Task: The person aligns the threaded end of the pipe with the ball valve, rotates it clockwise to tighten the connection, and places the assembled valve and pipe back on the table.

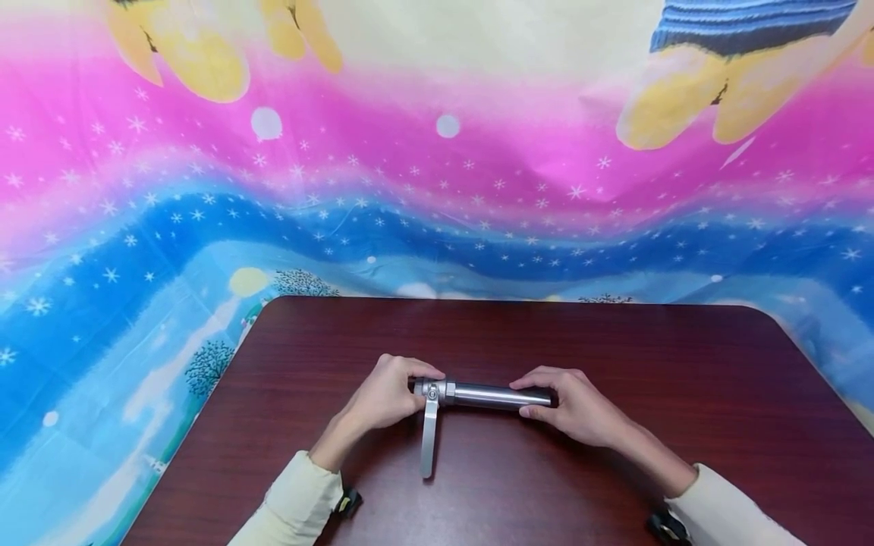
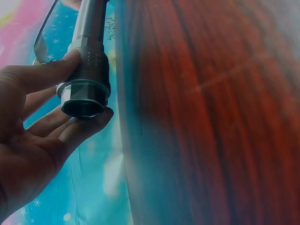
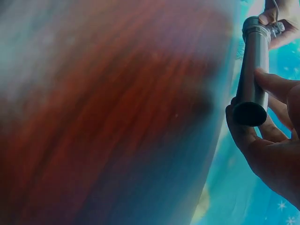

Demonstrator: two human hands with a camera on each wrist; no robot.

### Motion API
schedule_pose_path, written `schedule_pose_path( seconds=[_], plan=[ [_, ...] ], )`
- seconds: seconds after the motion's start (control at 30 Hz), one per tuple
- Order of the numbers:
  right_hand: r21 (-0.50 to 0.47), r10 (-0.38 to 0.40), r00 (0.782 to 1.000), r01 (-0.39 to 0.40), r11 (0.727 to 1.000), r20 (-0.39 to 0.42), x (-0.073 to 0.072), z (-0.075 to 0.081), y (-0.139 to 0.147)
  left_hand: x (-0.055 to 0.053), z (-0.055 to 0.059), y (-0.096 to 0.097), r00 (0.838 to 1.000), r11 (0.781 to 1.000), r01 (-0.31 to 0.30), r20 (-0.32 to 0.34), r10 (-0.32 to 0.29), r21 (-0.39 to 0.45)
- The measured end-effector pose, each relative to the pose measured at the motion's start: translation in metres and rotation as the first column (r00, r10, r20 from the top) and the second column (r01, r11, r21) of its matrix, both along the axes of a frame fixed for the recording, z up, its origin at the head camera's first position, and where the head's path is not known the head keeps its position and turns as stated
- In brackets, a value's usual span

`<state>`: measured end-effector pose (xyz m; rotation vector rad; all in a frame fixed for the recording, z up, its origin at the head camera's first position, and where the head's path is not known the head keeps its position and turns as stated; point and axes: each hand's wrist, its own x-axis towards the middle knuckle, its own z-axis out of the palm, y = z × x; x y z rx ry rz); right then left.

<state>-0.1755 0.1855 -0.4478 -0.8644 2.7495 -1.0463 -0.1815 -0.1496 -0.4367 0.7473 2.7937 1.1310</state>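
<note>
A silvery ball valve [image 1: 432, 391] with a long flat lever handle [image 1: 429, 440] is joined to a shiny metal pipe [image 1: 492, 396]. My left hand [image 1: 385, 393] grips the valve body at the left end, thumb on one side and fingers on the other. The valve's hex-shaped open end [image 2: 84, 105] faces the left wrist camera. At the other end, my right hand [image 1: 579, 403] holds the pipe between thumb and fingers. In the right wrist view the pipe's round end [image 3: 250, 114] looks dark inside. The lever points toward the table's near side.
A dark red-brown wooden table [image 1: 519, 485] with rounded far corners lies beneath the hands. Behind and beside it hangs a colourful cloth [image 1: 410, 174] with snowflakes. Both sleeves are pale, with a small black device [image 1: 350, 502] at the left wrist and another [image 1: 668, 527] at the right.
</note>
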Motion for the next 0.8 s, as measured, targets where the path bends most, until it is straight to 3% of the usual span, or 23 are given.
schedule_pose_path(
  seconds=[0.3, 0.57, 0.7, 0.8],
  plan=[
    [0.052, 0.018, 1.000, -0.019, 0.998, 0.015, 0.002, -0.003, -0.002, -0.001, -0.002, 0.001, 0.997, 0.991, 0.062, -0.035, -0.067, -0.120],
    [0.089, 0.046, 0.997, -0.041, 0.995, -0.056, 0.003, 0.001, 0.000, -0.001, 0.003, 0.003, 0.994, 0.980, 0.080, -0.053, -0.091, -0.183],
    [0.115, 0.025, 0.997, -0.016, 0.993, -0.076, 0.009, 0.005, 0.006, 0.004, 0.008, -0.003, 0.997, 0.979, 0.062, -0.034, -0.070, -0.194],
    [0.128, -0.028, 0.994, 0.041, 0.991, -0.103, 0.017, 0.010, 0.014, 0.010, 0.014, -0.012, 0.999, 0.982, 0.011, -0.045, -0.020, -0.187]
  ],
)
